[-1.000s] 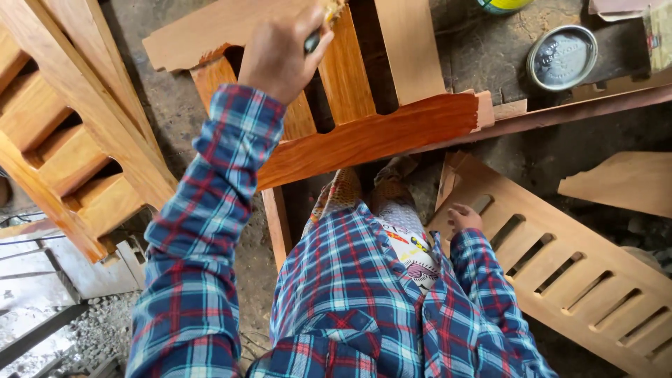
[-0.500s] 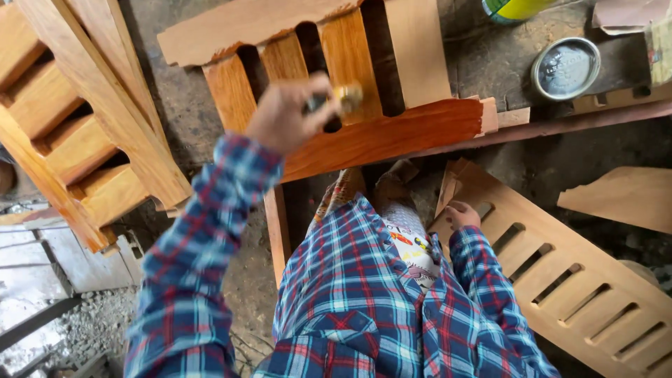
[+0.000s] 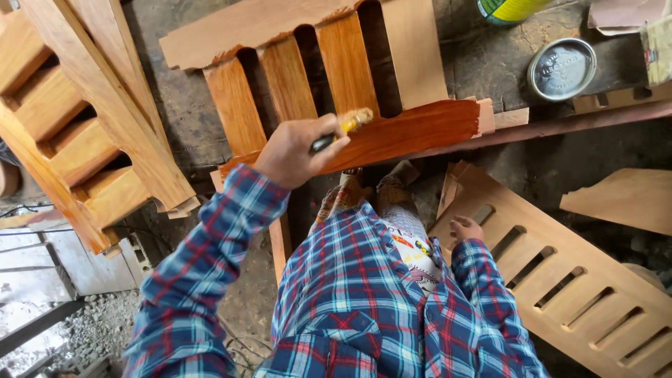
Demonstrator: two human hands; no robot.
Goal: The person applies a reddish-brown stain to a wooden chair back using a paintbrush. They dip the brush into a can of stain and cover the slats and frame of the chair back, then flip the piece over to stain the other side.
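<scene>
My left hand grips a small paintbrush with its bristles on the top edge of a glossy, reddish-brown rail. That rail is part of a wooden slatted panel lying in front of me; its slats look partly coated and its top board is paler. My right hand rests with curled fingers on the corner of a pale, uncoated slatted panel at the lower right and holds nothing. Both my sleeves are blue and red plaid.
A round metal tin lid and a yellow-green can stand on the gritty floor at the top right. A stepped wooden frame leans at the left. A loose shaped board lies at the right.
My left hand has come down from the upper slats toward me, bringing the brush onto the lower glossy rail. My right hand has stayed on the pale panel.
</scene>
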